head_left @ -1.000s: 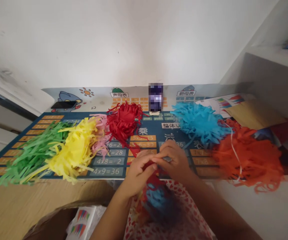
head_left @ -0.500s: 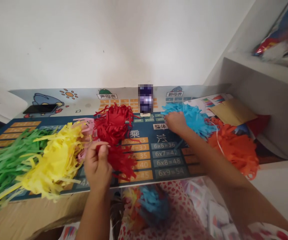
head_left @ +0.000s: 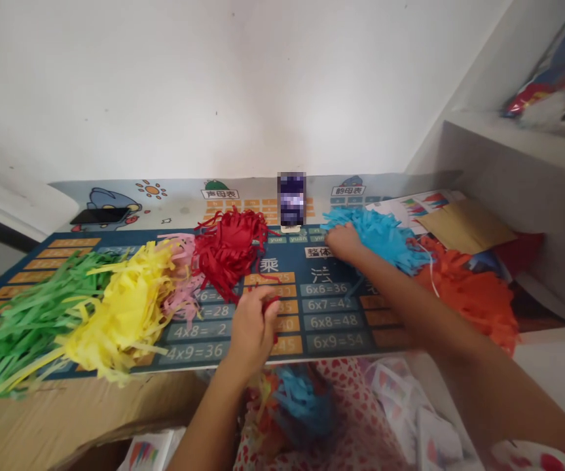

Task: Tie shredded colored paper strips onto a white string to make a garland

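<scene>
My left hand (head_left: 254, 325) is closed over the mat's front half, with bits of red fringed tissue paper (head_left: 271, 303) showing between and below its fingers. Most of that red piece is hidden by the hand. A pile of red fringed paper (head_left: 230, 245) lies just behind it. My right hand (head_left: 345, 242) is curled at the left edge of a blue fringed paper pile (head_left: 385, 239), its fingertips closed on the blue strips and partly hidden. Pink (head_left: 182, 288), yellow (head_left: 125, 307) and green fringed paper (head_left: 51, 307) lie to the left, orange fringed paper (head_left: 469, 291) to the right.
The printed mat (head_left: 334, 340) covers the table and bends up the wall. A phone (head_left: 292, 199) stands at the back; a dark phone (head_left: 100, 216) lies far left. A brown envelope (head_left: 466, 226) rests beside the shelf (head_left: 512, 190). Mixed coloured strips (head_left: 299, 396) lie on my lap.
My left hand has moved right, carrying the red fringed piece away from the pink and red piles. My right hand stays at the blue pile. The view has shifted slightly.
</scene>
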Demonstrator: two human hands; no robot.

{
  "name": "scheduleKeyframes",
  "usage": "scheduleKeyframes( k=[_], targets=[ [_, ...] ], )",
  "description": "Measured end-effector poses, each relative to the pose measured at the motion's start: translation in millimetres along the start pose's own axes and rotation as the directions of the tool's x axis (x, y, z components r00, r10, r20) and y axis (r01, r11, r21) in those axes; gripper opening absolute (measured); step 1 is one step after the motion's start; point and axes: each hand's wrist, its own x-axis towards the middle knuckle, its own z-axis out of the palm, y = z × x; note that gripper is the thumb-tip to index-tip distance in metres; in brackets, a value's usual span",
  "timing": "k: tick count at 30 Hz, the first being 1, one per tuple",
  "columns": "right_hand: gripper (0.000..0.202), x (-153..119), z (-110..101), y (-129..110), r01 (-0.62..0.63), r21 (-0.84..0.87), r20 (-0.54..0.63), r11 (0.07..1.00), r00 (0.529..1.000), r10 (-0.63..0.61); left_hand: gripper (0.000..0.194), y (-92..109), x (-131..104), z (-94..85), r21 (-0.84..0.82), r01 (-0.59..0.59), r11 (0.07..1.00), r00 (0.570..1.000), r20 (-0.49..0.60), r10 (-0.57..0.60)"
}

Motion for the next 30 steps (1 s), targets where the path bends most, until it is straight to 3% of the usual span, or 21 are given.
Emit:
scheduleKeyframes(
  k=[5, 8, 10, 13, 15, 18, 20, 30],
  targets=[
    [0.022, -13, -19, -13, -0.028, 0.154, -0.085, 0.988, 0.996, 0.042, 0.029, 4, 3, 8.4, 0.022, -0.171, 0.985, 0.972, 0.165, 0.165],
    [0.022, -46, -31, -37, 0.039, 0.295, -0.140, 0.955, 0.990, 0.003, 0.030, 3, 4, 10.2, -0.038, -0.151, 0.988, 0.967, 0.200, 0.155],
    [0.019, -74, -34, -58, 0.149, 0.462, -0.199, 0.874, 0.978, -0.061, 0.030, 3, 4, 13.0, -0.080, -0.109, 0.991, 0.972, 0.202, 0.123],
    [0.015, -112, -30, -88, 0.315, 0.817, -0.369, 0.483, 0.929, 0.018, 0.029, 6, 5, 18.1, -0.137, -0.026, 0.990, 0.973, 0.223, 0.056],
    [0.014, -129, -24, -103, 0.326, 0.912, -0.367, 0.250, 0.920, 0.138, 0.026, 9, 5, 20.1, -0.162, 0.064, 0.985, 0.969, 0.245, -0.022],
    [0.015, -140, -16, -115, 0.282, 0.960, -0.274, 0.001, 0.933, 0.235, 0.024, 15, 5, 19.5, -0.157, 0.150, 0.976, 0.954, 0.283, -0.101],
    [0.017, -142, -13, -119, 0.269, 0.958, -0.239, -0.096, 0.938, 0.250, 0.026, 17, 5, 17.8, -0.153, 0.153, 0.976, 0.944, 0.314, -0.099],
    [0.014, -148, -5, -126, 0.203, 0.971, -0.150, -0.126, 0.928, 0.342, 0.027, 21, 1, 18.5, -0.113, 0.056, 0.992, 0.949, 0.315, -0.018]
  ],
)
